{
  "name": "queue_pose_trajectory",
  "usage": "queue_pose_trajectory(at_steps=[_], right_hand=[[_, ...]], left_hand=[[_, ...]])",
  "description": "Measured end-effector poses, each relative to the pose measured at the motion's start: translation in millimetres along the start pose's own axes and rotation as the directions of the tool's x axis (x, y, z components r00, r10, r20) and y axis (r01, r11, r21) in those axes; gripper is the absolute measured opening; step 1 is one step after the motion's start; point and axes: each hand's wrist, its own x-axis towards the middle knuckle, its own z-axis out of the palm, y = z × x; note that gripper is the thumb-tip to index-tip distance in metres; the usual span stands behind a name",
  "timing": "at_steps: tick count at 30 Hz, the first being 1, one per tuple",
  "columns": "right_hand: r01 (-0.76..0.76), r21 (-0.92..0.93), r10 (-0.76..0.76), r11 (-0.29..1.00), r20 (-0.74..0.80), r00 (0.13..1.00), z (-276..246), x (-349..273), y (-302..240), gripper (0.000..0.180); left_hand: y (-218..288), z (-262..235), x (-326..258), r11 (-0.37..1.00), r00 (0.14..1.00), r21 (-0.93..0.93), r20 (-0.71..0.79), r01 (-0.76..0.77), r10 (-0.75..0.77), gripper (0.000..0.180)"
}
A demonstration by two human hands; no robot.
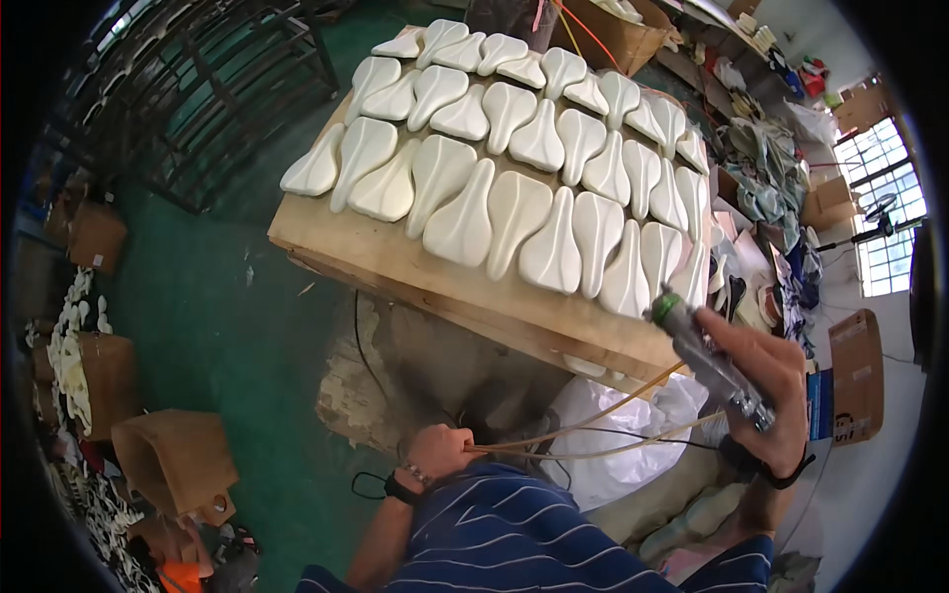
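Observation:
Cream-white bicycle saddle pads [516, 219] lie in several rows on a wooden table [376, 259], nose ends alternating near and far. My right hand [776, 381] is wrapped round a grey spray gun [704, 354] with a green ring near its tip. The gun is at the table's near right corner, its tip close to the nearest pads. Low in front of my body, my left hand [440, 452] is closed on thin yellowish hoses [554, 438]. These run from it toward the right, some toward the gun side. How they join the gun is hidden.
Dark metal racks [222, 104] stand at the far left on the green floor. An open cardboard box [178, 463] and other cartons are at left. White plastic sheeting [633, 435] lies beneath the table's near right. Cloth heaps [766, 168] and a wall with a window [885, 212] are at right.

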Motion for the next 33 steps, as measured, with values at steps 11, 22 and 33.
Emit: queue_pose_trajectory(at_steps=[11,22,33], right_hand=[[-0.002,0.033,0.001,0.999,0.029,1.000,-6,-16,-15,0.061],[-0.081,-0.062,0.078,0.995,-0.053,0.996,5,-13,-55,0.058],[-0.005,-0.004,0.005,1.000,0.134,0.991,-3,-25,-42,0.068]], left_hand=[[25,-11,29,0.986,0.987,0.024,-0.008,-0.162,0.163,0.035],[5,-21,34,0.985,0.985,0.040,0.040,-0.169,0.168,0.022],[34,-1,53,0.976,0.979,0.073,0.021,-0.204,0.203,0.031]])
